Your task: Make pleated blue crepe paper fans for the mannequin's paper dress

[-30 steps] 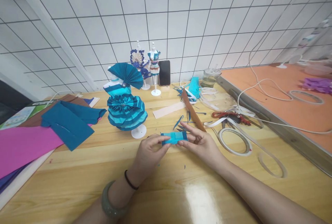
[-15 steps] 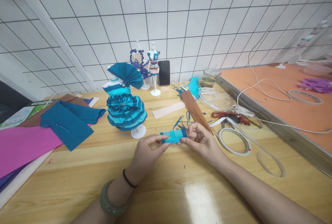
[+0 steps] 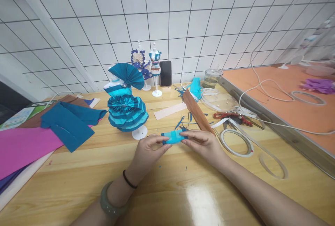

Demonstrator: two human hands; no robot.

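Between my two hands, just above the wooden table, is a small folded turquoise paper piece (image 3: 173, 137) with darker blue ends. My left hand (image 3: 149, 151) pinches its left end between thumb and fingers. At the right end, my right hand (image 3: 204, 145) has its thumb below and fingers on top, closed on the paper. A mannequin in a layered blue paper dress (image 3: 127, 112), with a pleated fan at its shoulder, stands on a white base beyond my left hand. Dark blue scraps (image 3: 180, 122) lie behind the held piece.
Dark teal paper (image 3: 70, 125) and pink paper (image 3: 26, 149) lie at the left. A brown strip (image 3: 197, 111), a tape roll (image 3: 237, 143) and scissors (image 3: 235, 118) are at the right. Small mannequins, a phone (image 3: 165, 74) and a glass jar (image 3: 211, 78) stand near the tiled wall.
My right hand's fingers have straightened and closed over the top of the paper's right end. My left hand keeps its pinch, almost unmoved.
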